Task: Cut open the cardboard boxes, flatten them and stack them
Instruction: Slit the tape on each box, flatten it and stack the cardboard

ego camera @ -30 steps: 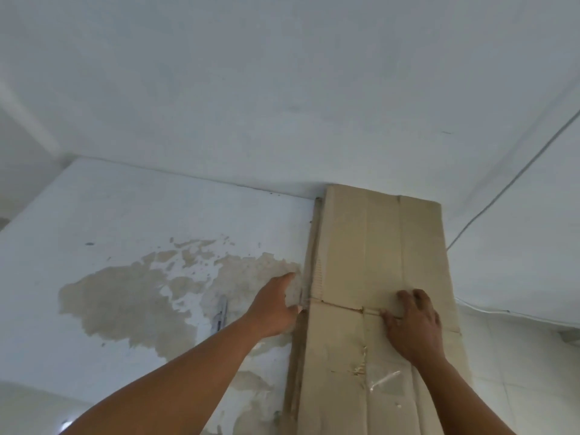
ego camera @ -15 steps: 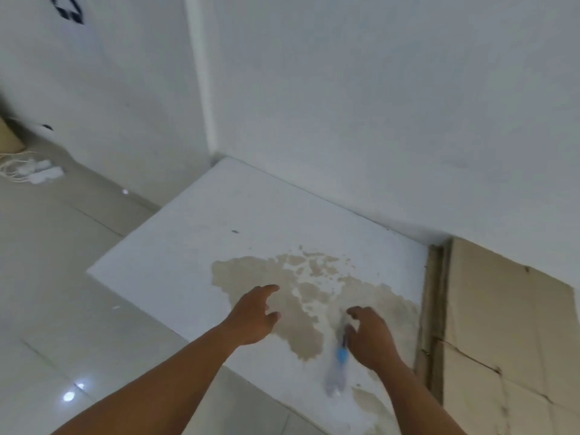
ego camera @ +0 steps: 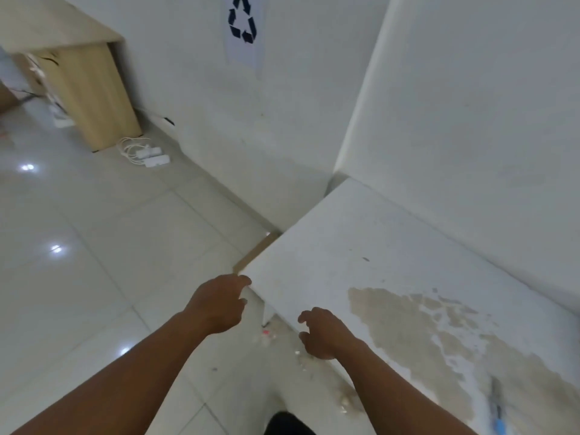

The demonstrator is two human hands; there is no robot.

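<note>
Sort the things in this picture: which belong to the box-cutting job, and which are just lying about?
Job: cutter on the table; left hand and right hand, both empty.

Lying about: power strips, cabinet, recycling sign, floor scraps.
</note>
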